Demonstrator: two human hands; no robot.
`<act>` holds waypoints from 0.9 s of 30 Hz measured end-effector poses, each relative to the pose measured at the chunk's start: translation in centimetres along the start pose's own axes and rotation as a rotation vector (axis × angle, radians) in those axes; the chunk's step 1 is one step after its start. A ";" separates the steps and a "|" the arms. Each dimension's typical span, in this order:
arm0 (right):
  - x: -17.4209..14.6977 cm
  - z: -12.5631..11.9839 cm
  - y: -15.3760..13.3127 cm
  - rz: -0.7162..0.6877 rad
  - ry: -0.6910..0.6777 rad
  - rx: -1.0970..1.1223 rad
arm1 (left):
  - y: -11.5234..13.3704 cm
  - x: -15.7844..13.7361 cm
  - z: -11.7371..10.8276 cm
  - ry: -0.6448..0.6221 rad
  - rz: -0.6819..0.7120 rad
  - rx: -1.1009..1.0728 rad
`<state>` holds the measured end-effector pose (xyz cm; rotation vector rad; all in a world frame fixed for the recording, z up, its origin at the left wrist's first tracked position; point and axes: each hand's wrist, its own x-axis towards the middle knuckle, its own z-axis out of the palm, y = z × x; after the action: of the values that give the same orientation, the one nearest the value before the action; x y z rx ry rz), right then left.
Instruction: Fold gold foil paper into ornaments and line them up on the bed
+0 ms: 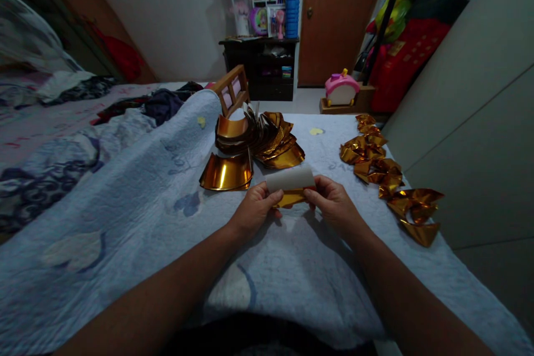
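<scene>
Between my two hands is a sheet of gold foil paper (291, 180), its white back showing on the curled upper part and gold along the lower edge. My left hand (259, 203) pinches its left end with the thumb on the gold strip. At the right end, my right hand (331, 199) grips it the same way, thumb in front. Just beyond the left hand lies a pile of shiny curved gold sheets (227, 171), fanned out in overlapping stacks. Folded, crumpled gold pieces (375, 169) lie in a row along the right side.
A pale blue quilt (196, 283) with heart patterns covers the surface under my hands. A wooden rail (231, 89) stands behind the pile. Farther back are a dark cabinet (258, 75), a pink toy case (342, 89) and a wooden door (337, 22). A pale panel (471, 122) borders the right side.
</scene>
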<state>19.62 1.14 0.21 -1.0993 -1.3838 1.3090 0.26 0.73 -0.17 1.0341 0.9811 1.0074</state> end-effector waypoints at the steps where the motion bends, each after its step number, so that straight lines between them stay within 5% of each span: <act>1: -0.1 0.0 -0.2 -0.014 -0.004 -0.008 | -0.1 0.1 -0.1 -0.011 -0.013 -0.015; 27: -0.8 0.6 -0.7 -0.267 0.054 -0.182 | -0.5 0.6 -0.3 -0.059 -0.119 -0.279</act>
<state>19.13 0.19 0.85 -1.0192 -1.5724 0.9713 0.22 1.27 -0.77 0.7612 0.8172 0.9774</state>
